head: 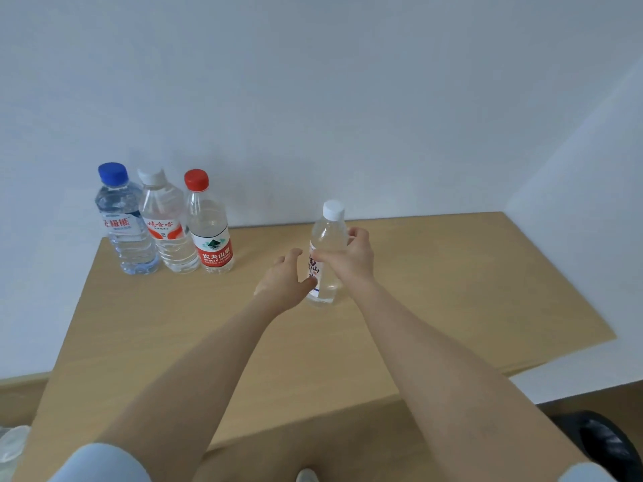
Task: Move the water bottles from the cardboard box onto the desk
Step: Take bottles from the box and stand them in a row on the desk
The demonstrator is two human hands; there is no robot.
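Note:
A clear white-capped water bottle [327,238] stands upright near the middle of the wooden desk [452,290]. My right hand [353,259] grips its upper body, fingers curled round it. My left hand [283,278] hovers at its lower left with fingers spread; its thumb tip is at the bottle's side. Three more bottles stand in a row at the desk's back left: a blue-capped bottle [123,224], a white-capped bottle with an orange label [165,224] and a red-capped bottle with a red label [208,227]. The cardboard box is out of view.
A white wall runs behind the desk and along its right side. A dark object [605,443] lies on the floor at the lower right. Something pale and translucent [12,447] shows at the lower left edge. Bare desk surface lies right of the held bottle.

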